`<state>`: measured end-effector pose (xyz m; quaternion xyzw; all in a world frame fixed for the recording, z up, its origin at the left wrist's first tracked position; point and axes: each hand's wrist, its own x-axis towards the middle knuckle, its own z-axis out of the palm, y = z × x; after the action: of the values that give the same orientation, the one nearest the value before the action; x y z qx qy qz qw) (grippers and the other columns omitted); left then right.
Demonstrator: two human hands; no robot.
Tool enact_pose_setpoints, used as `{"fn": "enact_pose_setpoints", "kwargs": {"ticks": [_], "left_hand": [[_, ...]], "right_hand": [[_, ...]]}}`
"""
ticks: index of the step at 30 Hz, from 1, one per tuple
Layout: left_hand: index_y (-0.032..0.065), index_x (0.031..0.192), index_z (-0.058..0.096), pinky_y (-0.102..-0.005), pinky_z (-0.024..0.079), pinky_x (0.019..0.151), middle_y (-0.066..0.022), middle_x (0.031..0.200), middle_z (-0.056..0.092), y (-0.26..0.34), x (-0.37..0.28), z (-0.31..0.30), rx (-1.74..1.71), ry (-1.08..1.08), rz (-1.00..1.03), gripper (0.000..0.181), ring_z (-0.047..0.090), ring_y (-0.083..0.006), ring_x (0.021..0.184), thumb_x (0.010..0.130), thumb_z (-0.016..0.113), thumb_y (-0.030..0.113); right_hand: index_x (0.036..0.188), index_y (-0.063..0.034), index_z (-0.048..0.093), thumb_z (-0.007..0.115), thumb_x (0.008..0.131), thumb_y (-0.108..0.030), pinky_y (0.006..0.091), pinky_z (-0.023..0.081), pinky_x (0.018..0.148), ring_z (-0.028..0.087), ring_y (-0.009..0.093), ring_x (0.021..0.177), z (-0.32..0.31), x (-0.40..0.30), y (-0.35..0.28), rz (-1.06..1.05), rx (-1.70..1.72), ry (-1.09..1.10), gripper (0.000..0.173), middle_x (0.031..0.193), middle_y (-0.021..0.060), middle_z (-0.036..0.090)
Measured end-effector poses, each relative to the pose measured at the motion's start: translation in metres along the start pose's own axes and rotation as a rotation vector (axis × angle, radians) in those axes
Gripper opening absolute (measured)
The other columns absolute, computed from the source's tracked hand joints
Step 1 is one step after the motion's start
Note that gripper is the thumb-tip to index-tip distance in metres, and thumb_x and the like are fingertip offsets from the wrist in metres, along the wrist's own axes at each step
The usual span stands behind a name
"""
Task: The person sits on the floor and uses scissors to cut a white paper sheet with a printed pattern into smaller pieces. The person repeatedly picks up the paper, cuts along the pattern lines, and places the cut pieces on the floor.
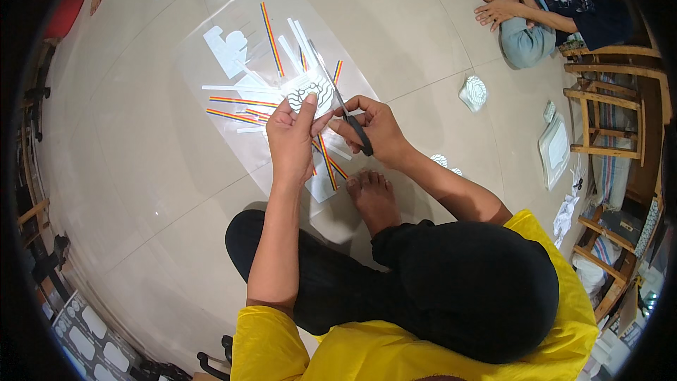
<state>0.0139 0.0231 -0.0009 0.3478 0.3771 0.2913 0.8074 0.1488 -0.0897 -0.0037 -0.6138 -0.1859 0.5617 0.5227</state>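
My left hand [296, 132] pinches a small white sheet with a black wavy-line print [307, 96], its thumb on the print. My right hand [373, 129] holds black-handled scissors [358, 132]; their blades lie along the right edge of the printed sheet, and how far they are parted cannot be told. Beneath both hands, a clear plastic sheet [338, 47] lies on the tiled floor. On it lie several rainbow-striped strips [272, 37], several white strips [240, 89] and a cut white piece with rounded outlines [227, 53].
A printed cut-out [473, 92] and a stack of white sheets [555, 151] lie on the floor to the right. Another person's hand [497, 10] rests near their knee at the upper right. Wooden chairs [608, 111] stand along the right side. My bare foot [373, 198] is beside the plastic sheet.
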Motion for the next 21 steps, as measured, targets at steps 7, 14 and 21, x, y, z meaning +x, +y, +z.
{"fn": "enact_pose_setpoints", "kwargs": {"ticks": [7,14,21], "left_hand": [[-0.0015,0.126,0.06,-0.041,0.057,0.106,-0.0109,0.123,0.068,-0.007,-0.002,0.01,-0.368,0.046,-0.139,0.028,0.07,-0.0202,0.106,0.111,0.054,0.022],[0.009,0.134,0.057,-0.0424,0.045,0.113,-0.0034,0.132,0.063,-0.037,-0.01,0.015,-0.206,-0.079,-0.237,0.032,0.059,-0.018,0.123,0.11,0.056,0.03],[0.0062,0.137,0.063,-0.0327,0.052,0.093,0.0005,0.111,0.064,-0.032,-0.004,0.017,0.019,-0.139,-0.136,0.041,0.06,-0.0109,0.101,0.109,0.059,0.035]], "right_hand": [[0.126,-0.0011,0.057,0.085,0.092,-0.015,0.0249,0.056,0.07,0.068,0.01,0.076,-0.008,0.003,0.011,-0.151,0.113,0.202,0.046,0.089,0.0087,0.074],[0.13,-0.0009,0.054,0.082,0.092,-0.008,0.0229,0.053,0.071,0.067,0.01,0.08,-0.02,0.006,0.006,-0.209,0.219,0.258,0.048,0.09,0.0069,0.073],[0.127,-0.0023,0.058,0.083,0.091,-0.009,0.0218,0.047,0.065,0.061,0.005,0.072,-0.055,-0.004,-0.003,-0.221,0.168,0.215,0.044,0.081,-0.0001,0.069]]}}
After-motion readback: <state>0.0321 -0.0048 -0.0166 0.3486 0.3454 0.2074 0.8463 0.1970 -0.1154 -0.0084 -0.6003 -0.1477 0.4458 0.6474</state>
